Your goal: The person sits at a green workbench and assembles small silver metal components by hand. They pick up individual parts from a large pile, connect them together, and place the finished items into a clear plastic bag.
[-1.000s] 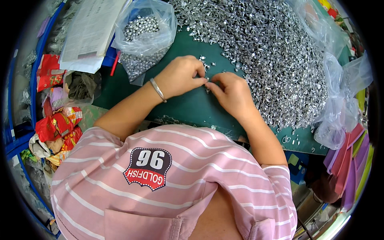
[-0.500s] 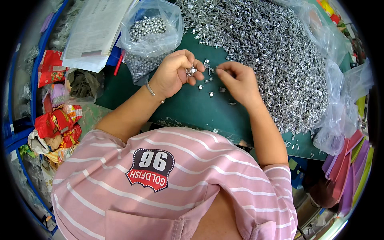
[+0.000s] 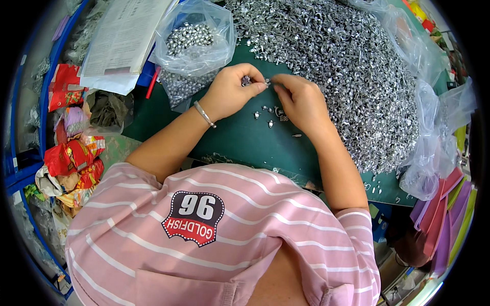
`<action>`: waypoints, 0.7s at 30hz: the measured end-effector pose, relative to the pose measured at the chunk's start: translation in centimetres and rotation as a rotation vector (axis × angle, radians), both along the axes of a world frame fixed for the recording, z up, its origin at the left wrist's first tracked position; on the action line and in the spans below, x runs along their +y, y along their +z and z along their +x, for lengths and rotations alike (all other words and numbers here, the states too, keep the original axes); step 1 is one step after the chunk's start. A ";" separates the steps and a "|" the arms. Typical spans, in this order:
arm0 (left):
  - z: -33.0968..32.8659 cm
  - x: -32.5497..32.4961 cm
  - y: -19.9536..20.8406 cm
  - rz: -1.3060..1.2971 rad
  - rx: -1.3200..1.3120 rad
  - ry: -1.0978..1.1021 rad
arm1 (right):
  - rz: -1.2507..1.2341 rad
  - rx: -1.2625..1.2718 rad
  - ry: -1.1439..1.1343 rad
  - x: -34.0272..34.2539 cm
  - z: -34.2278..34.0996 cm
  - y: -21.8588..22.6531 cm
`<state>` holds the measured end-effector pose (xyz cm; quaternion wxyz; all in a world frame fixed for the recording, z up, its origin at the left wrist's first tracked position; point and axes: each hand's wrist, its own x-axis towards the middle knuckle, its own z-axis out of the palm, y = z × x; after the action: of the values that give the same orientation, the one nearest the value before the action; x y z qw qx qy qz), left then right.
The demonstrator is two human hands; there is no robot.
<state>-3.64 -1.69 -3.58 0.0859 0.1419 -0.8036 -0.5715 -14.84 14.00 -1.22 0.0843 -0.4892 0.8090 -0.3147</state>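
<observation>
My left hand [image 3: 232, 93] is closed, thumb and forefinger pinching a small silver metal piece [image 3: 267, 82]. More shiny metal bits [image 3: 246, 80] show in the curl of its other fingers. Close against it from the right comes my right hand [image 3: 303, 102], its thumb and forefinger drawn together at the same piece; whether they grip anything is too small to see. Below the hands, a few loose silver metal parts [image 3: 271, 124] lie scattered on the green tabletop [image 3: 245, 143], with a curved one [image 3: 278, 113] beside my right hand.
A large heap of small silver metal parts [image 3: 357, 86] covers the table's right and far side. Behind my left hand stands a clear plastic bag of silver beads [image 3: 189, 41]. Papers [image 3: 122, 46], a red pen [image 3: 152, 83] and crumpled clear plastic [image 3: 426, 137] lie around.
Both hands have come together, fingertips nearly meeting. My left hand has turned and closed over the metal bits that showed on its fingers. Some loose parts beneath have shifted or been picked up.
</observation>
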 end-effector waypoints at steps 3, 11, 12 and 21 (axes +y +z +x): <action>0.9 0.2 0.8 0.616 -0.049 0.077 | 0.022 0.085 0.023 -1.3 -0.2 -0.9; 1.8 -0.2 1.6 0.778 -0.039 0.101 | -0.279 -1.228 -0.136 1.5 -2.0 0.5; 1.9 -0.2 1.7 0.819 -0.032 0.092 | -0.356 -1.386 -0.148 2.0 -2.5 0.3; 2.7 1.2 1.2 -0.410 0.032 -0.267 | 0.137 -0.015 0.098 3.9 1.9 0.6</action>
<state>-0.96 -0.54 -2.38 0.0494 0.0048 -0.9131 -0.4048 -12.95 17.88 -0.57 0.1388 -0.5188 0.8031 -0.2580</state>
